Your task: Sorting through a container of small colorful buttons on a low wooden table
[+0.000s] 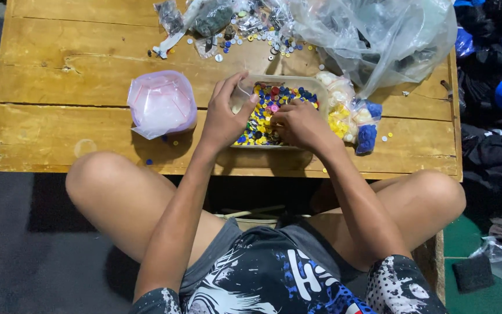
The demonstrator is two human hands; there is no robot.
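The clear tub (315,87) of coloured buttons (268,107) sat mid-tabletop (59,116). The left hand (225,116) gripped its left rim; the right hand (300,123) pinched among buttons. These looked light, hard, slippery, best nipped at their edges.

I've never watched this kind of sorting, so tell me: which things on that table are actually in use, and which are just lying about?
In use:
- clear tub of mixed coloured buttons
- left hand gripping its rim
- right hand inside it

Lying about:
- pink-lidded container
- small bags of sorted buttons
- loose buttons
- big plastic bag
- dark clothes
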